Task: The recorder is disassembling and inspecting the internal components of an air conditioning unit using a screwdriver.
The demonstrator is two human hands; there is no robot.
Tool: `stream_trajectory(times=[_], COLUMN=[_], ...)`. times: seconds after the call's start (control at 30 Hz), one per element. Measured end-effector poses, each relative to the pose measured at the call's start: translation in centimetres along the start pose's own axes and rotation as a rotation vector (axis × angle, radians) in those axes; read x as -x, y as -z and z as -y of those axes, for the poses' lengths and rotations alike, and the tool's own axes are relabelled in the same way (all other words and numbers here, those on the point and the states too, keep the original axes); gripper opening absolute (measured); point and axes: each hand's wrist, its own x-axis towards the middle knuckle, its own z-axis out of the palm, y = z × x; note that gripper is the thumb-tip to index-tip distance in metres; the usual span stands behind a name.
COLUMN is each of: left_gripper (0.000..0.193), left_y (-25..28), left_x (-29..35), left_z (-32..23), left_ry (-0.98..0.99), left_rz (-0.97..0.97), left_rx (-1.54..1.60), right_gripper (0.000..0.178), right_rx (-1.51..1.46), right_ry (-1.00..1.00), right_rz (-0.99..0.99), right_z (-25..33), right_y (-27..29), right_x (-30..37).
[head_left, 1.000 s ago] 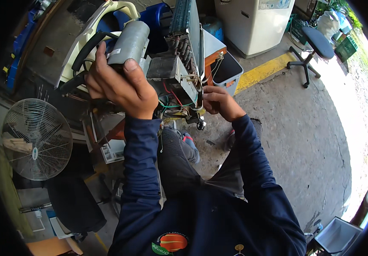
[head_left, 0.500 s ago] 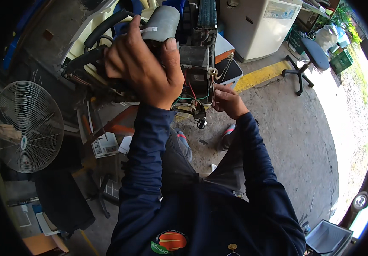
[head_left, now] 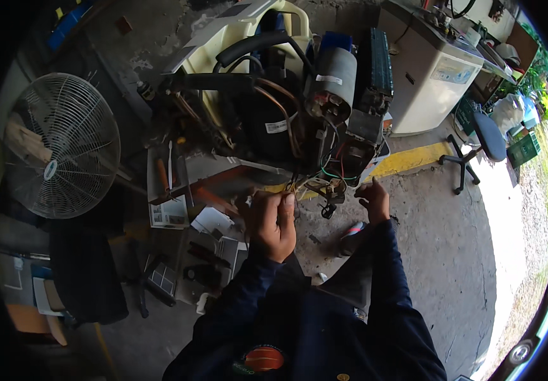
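In front of me stands an opened machine with a cream casing (head_left: 299, 20), a grey cylindrical motor (head_left: 336, 75), a black cylinder wrapped in dark material (head_left: 267, 111), copper pipes (head_left: 275, 95) and a finned coil (head_left: 375, 60). Loose wires (head_left: 331, 174), some green and red, hang from its near side with a small dark part (head_left: 329, 211). My left hand (head_left: 272, 225) is closed in a pinch on thin wires (head_left: 293, 185) below the black cylinder. To the right of the hanging wires, my right hand (head_left: 376, 202) has its fingers loosely bent and apart, holding nothing visible.
A large round fan (head_left: 58, 146) stands at left, above a black chair (head_left: 86, 279). Tools lie in a tray (head_left: 169, 213) left of the machine. A white appliance (head_left: 439, 76) and a swivel stool (head_left: 487, 136) are at far right, beside a yellow floor stripe (head_left: 413, 157).
My left hand has come down from the grey motor to the wires near the machine's front. My right hand has drawn off the machine's near right edge. The view has shifted.
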Motion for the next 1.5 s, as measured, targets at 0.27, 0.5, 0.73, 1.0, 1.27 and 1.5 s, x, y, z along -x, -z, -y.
stream_trajectory(times=[0.27, 0.5, 0.73, 1.0, 1.27, 1.5], left_gripper=[0.022, 0.025, 0.023, 0.031, 0.037, 0.025], left_y=[0.5, 2.9, 0.7, 4.7, 9.2, 10.6], left_x=[5.4, -0.7, -11.2, -11.4, -12.6, -19.1], left_z=[5.0, 11.2, 25.0, 32.0, 29.2, 26.2], left_ry=[0.544, 0.374, 0.272, 0.691, 0.999, 0.740], left_rz=[0.060, -0.132, 0.351, 0.049, -0.396, -0.447], left_rx=[0.205, 0.000, -0.743, 0.123, 1.578, 1.317], right_gripper=[0.042, 0.034, 0.059, 0.058, 0.048, 0.029], right_rx=[1.005, 0.301, 0.081, 1.177, 0.760, 0.401], right_ry=[0.747, 0.780, 0.614, 1.112, 0.880, 0.524], right_rz=[-0.044, 0.105, 0.152, -0.056, -0.036, 0.044], right_z=[2.7, 2.5, -0.7, 1.0, 2.0, 0.5], right_y=[-2.4, -2.4, 9.3, -1.3, -3.9, -1.3], right_x=[-3.2, -5.1, -11.6, -3.8, -0.8, -1.0])
